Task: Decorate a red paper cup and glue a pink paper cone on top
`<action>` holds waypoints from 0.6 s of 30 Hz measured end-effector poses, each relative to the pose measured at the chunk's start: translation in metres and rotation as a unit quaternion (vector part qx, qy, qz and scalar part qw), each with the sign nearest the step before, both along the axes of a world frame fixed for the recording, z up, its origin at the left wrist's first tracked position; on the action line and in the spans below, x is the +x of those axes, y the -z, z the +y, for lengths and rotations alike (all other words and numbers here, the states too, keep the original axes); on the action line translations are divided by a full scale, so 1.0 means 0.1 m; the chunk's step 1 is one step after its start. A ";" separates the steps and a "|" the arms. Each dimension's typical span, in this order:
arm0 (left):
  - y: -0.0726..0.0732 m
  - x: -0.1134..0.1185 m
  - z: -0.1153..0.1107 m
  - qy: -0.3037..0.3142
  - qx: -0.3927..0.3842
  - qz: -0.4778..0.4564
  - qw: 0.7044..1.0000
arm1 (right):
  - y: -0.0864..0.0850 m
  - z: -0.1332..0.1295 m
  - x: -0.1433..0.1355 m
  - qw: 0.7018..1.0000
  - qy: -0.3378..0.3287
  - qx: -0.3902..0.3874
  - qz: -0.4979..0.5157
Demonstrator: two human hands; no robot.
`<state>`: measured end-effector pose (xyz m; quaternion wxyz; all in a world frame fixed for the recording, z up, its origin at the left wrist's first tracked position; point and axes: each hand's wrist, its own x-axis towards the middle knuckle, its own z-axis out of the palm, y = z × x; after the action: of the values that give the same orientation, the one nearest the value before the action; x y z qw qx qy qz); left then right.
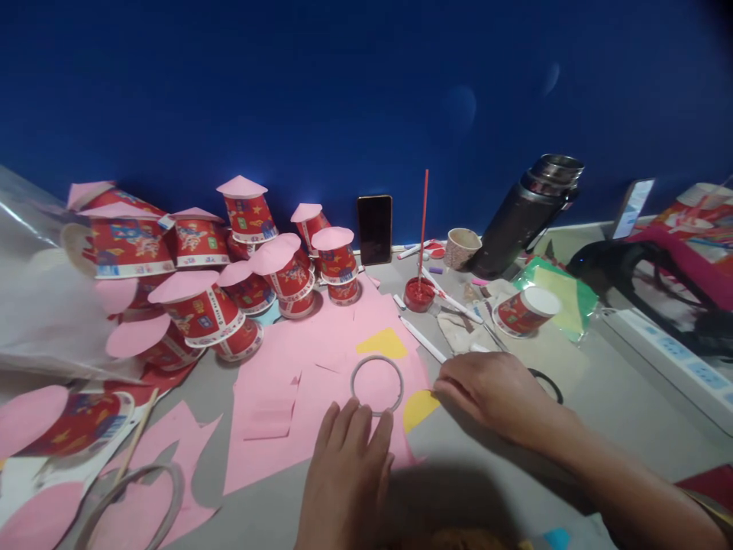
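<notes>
Touching grey ring [402, 382] just ahead with spread left hand [349, 451], gripping nothing; cannot tell hold of curled right hand [489, 389], farther off

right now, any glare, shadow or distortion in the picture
All in the head view: faint pale glare spots on the blue wall, upper right; a bright streak on the plastic at far left; a broad dark shadow on the table, low between the left hand and right forearm; the top right corner darkens.
</notes>
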<state>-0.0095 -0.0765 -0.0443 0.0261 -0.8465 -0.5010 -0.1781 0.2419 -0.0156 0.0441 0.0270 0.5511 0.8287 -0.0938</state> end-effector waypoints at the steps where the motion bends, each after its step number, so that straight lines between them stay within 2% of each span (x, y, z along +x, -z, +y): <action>1: -0.01 0.00 0.00 0.006 -0.005 0.005 1.000 | 0.01 -0.02 0.00 1.000 0.007 -0.009 0.006; 7: -0.03 -0.01 0.01 0.013 0.000 -0.008 1.000 | 0.13 -0.23 0.07 0.996 0.021 -0.073 0.045; 12: 0.00 -0.01 0.01 0.031 0.005 -0.045 0.998 | 0.15 -0.38 0.28 0.994 0.075 -0.032 0.078; 18: -0.02 -0.04 0.01 0.039 0.015 -0.047 0.998 | 0.18 -0.49 0.50 0.988 0.118 -0.015 0.102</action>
<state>-0.0132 -0.0757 -0.0424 0.0082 -0.8554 -0.4657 -0.2265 0.2922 -0.0645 0.0257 -0.0602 0.6324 0.7546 -0.1644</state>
